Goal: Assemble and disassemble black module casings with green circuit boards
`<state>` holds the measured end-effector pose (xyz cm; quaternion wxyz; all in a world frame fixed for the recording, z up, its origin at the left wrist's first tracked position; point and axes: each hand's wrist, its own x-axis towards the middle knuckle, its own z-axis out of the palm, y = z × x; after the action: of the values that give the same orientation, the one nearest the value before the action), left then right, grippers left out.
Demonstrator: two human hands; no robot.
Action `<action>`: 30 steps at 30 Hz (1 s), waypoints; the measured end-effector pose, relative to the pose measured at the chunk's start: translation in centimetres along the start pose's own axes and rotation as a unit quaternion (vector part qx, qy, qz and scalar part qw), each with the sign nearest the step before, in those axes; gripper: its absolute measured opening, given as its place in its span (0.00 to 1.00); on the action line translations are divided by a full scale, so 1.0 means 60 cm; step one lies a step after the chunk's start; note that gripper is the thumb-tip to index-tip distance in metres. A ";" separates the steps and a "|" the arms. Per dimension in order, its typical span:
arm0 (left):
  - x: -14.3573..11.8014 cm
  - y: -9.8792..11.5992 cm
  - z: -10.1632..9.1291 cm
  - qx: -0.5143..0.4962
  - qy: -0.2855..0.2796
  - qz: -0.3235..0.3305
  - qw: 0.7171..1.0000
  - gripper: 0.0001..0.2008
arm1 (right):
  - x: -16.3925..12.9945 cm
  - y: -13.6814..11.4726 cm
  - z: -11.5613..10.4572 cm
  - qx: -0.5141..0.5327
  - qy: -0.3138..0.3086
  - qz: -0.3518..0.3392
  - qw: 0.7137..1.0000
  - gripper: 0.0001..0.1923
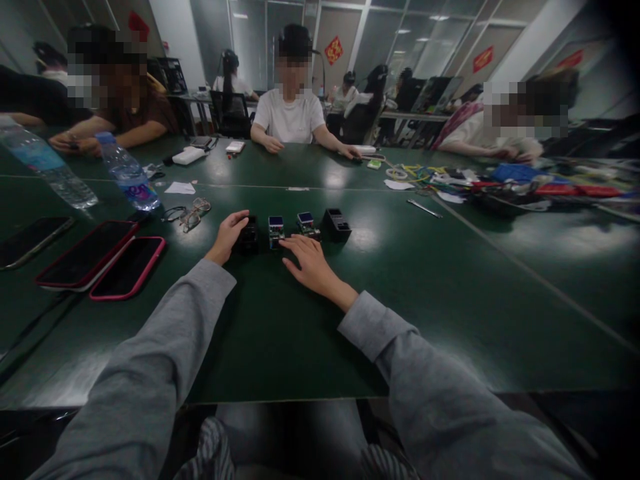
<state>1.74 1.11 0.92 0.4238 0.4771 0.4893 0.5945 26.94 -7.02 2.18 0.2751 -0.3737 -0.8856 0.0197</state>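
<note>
My left hand [230, 236] curls round the left side of a black plastic case [249, 239], its fingertips at the case's top edge. To the right of that case is a small green circuit board with a screen [276, 229]. My right hand [311, 264] hovers low with its fingers stretched out. Its index fingertip reaches the near end of this board; contact is hard to tell. Just beyond its knuckles sits a second circuit board with a screen [306, 223], partly hidden by the fingers. A second black case [337, 225] stands at the right end of the row.
Several phones, among them a pink-edged phone [129, 268], lie at the left. Two water bottles stand behind them, one a blue-capped bottle [129, 175]. Eyeglasses [194, 215], tweezers [424, 209] and a pile of cables [500, 183] lie farther off. Co-workers sit across the green table [450, 293].
</note>
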 end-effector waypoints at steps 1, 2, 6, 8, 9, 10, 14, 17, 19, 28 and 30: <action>0.001 0.000 -0.001 0.002 0.001 0.001 1.000 0.18 | 0.000 -0.001 -0.002 0.001 0.002 0.004 1.000 0.21; 0.001 -0.001 -0.001 0.003 0.002 0.002 1.000 0.18 | 0.001 -0.001 -0.004 0.002 0.006 0.008 1.000 0.21; -0.001 0.002 -0.001 0.002 0.004 -0.003 1.000 0.18 | 0.003 0.007 -0.008 -0.016 0.079 0.060 0.995 0.19; -0.003 0.003 0.001 0.002 0.008 -0.006 1.000 0.18 | 0.003 0.021 -0.004 -0.033 0.134 0.109 0.984 0.19; -0.004 0.004 0.001 0.001 0.010 -0.004 1.000 0.18 | 0.002 0.029 -0.001 -0.040 0.152 0.132 0.979 0.18; -0.005 0.005 0.002 0.000 0.012 -0.002 1.000 0.18 | 0.001 0.037 0.002 -0.044 0.160 0.152 0.974 0.18; -0.003 0.004 0.002 -0.007 0.004 -0.002 1.000 0.21 | -0.002 0.059 0.012 -0.032 0.134 0.189 0.972 0.18; 0.000 0.003 0.001 -0.010 0.001 -0.012 1.000 0.24 | -0.002 0.061 0.013 -0.021 0.117 0.181 0.976 0.19; 0.000 0.004 0.000 -0.011 0.000 -0.012 1.000 0.24 | -0.002 0.059 0.013 -0.016 0.116 0.172 0.978 0.18; -0.001 0.000 -0.001 0.021 -0.002 0.026 0.999 0.20 | -0.001 0.055 0.012 0.024 0.113 0.148 0.982 0.17; 0.001 -0.003 -0.001 0.028 0.002 0.035 0.999 0.19 | -0.001 0.051 0.010 0.027 0.106 0.141 0.984 0.16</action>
<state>1.71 1.19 0.73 0.3882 0.5042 0.4898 0.5960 28.65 -4.76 0.93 0.3717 -0.4874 -0.7890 0.0429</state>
